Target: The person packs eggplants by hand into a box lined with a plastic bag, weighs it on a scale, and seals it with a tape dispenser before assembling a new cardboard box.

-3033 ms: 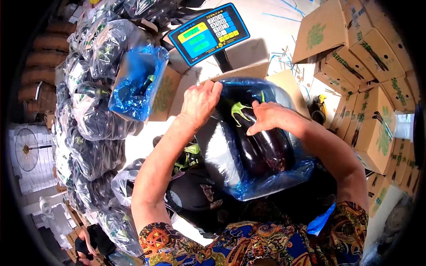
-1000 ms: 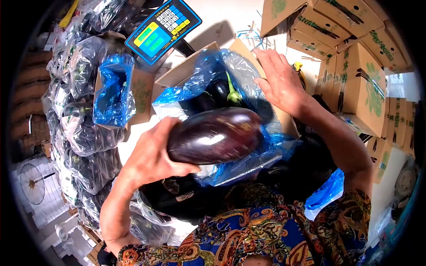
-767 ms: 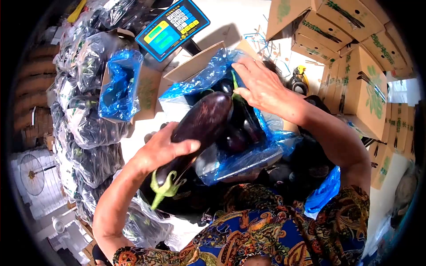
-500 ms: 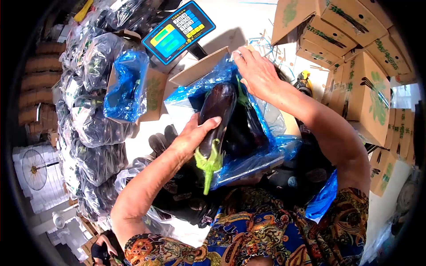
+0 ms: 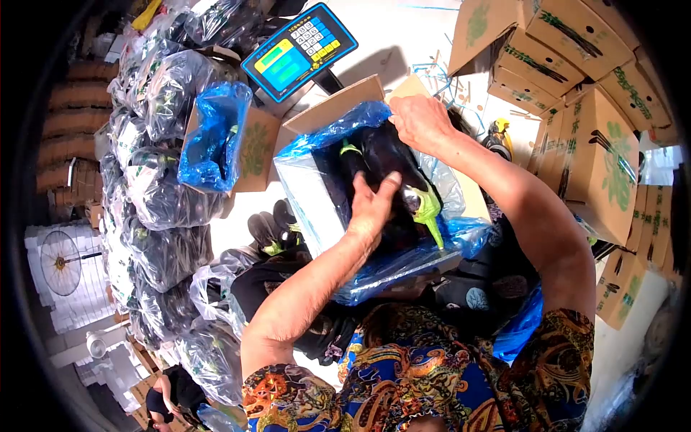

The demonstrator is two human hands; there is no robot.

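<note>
An open box (image 5: 306, 198) lined with blue plastic film sits in front of my body with several dark eggplants inside. My left hand (image 5: 371, 209) is in the box, thumb and fingers apart, resting against a large eggplant (image 5: 385, 158) whose green stem end points toward me. Another eggplant with a green cap (image 5: 350, 149) lies beside it, partly behind that hand. At the box's far right corner, my right hand (image 5: 421, 122) has its fingers closed at the edge of the blue film (image 5: 371, 114); the fingertips are partly hidden.
A scale display (image 5: 299, 52) stands beyond the box. Bagged eggplants (image 5: 169, 187) are piled at left, near a smaller blue-lined carton (image 5: 255, 151). Printed cartons (image 5: 604, 158) are stacked at right. Loose eggplants (image 5: 265, 229) lie left of the box. Another person (image 5: 169, 396) is at bottom left.
My left hand has moved right and into the box with the large eggplant, which now lies among the others. My right hand stays at the film's edge, fingers more tightly closed.
</note>
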